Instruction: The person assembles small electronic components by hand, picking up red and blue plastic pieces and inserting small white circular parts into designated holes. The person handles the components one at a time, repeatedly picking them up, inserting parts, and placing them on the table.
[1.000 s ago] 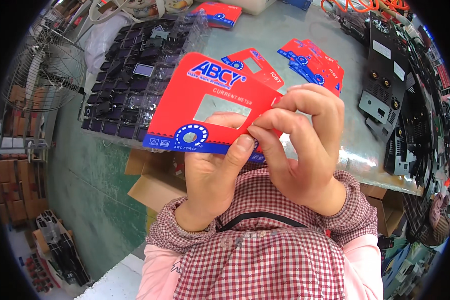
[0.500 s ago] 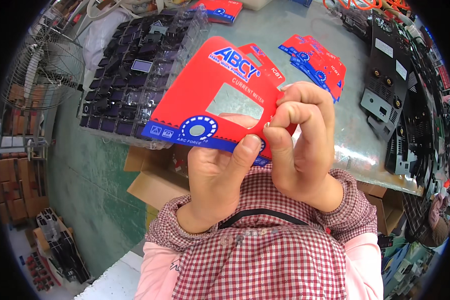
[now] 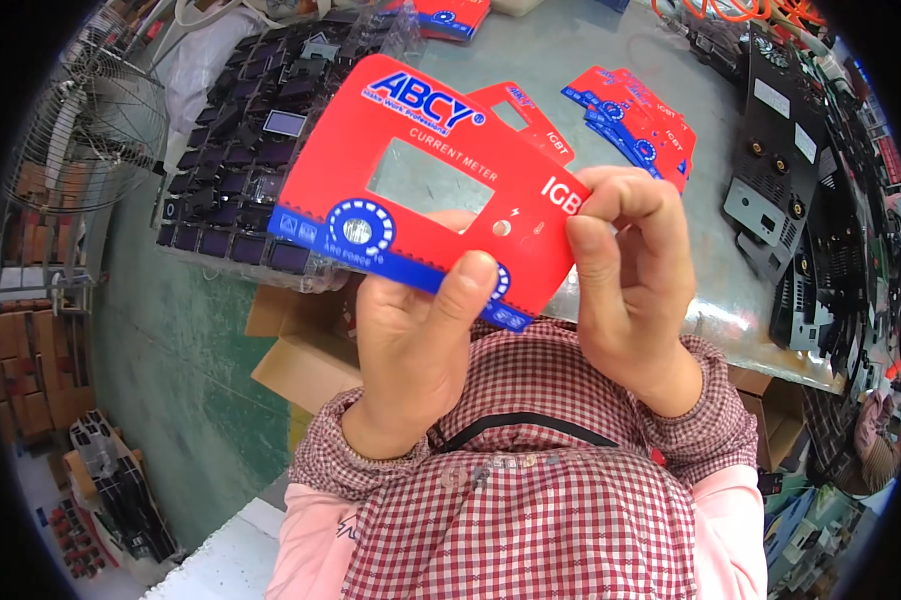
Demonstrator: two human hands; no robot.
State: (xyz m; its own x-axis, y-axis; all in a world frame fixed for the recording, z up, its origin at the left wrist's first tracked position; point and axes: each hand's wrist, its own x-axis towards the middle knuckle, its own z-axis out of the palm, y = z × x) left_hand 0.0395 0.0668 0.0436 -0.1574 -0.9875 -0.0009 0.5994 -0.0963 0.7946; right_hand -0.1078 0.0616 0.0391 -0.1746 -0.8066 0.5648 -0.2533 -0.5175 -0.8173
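A red panel overlay (image 3: 321, 155) with a blue lower band, a rectangular window and small round holes is held up above the table, tilted down to the right. My left hand (image 3: 411, 350) grips its lower edge, thumb on the printed front and the other fingers mostly hidden behind. At the right edge, my right hand (image 3: 641, 290) pinches the overlay between thumb and bent fingers. Another red overlay (image 3: 551, 140) lies on the table, partly covered by the held one. Farther right lies a loose stack of red and blue overlays (image 3: 661, 125).
Clear plastic trays of dark parts (image 3: 241, 150) stand on the left of the metal table (image 3: 711, 240). Black machine panels (image 3: 781, 165) line the right side. More red overlays (image 3: 456, 15) lie at the far edge. An open cardboard box (image 3: 306, 370) sits below the table edge; a fan (image 3: 81, 140) stands left.
The held overlay has shifted left and its right part now shows. My right hand has moved right, from near a small hole to the overlay's right edge. My left hand keeps its grip.
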